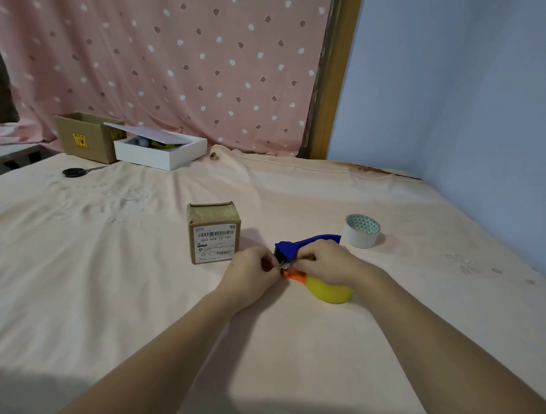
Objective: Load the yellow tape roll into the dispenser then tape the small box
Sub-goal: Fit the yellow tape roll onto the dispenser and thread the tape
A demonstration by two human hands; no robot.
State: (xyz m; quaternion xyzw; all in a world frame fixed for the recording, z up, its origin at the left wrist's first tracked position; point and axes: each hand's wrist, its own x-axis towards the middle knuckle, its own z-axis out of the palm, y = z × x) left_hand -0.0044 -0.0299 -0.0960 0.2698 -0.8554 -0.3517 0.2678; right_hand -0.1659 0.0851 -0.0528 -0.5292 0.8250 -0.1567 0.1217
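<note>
On the pale pink bedsheet [133, 278] that covers the bed, both hands meet over a blue plastic tape dispenser [298, 245] lying on its side just right of centre. The right hand [329, 263] lies across the dispenser's body with its fingers curled down and gripping it, and beneath that hand the yellow tape roll [330, 290] shows as a rounded yellow edge resting on the sheet, with an orange plastic part [294, 275] just left of it. The left hand [251, 271] has its fingertips pinched together at the dispenser's toothed front end, touching a small metal piece there; whether a tape end is held between them is too small to tell. Just left of the hands, close beside the left hand, stands the small brown cardboard box [213, 232], upright, with a white barcode label facing the camera. Right of the dispenser's handle, near it, sits a white tape roll with a green triangle-patterned core [361, 231]. Well apart at the far left lie black-handled scissors [75, 171], and behind them an open brown carton [84, 136] touches a white flat box with a raised lid [160, 153], before a pink spotted curtain [162, 56].
</note>
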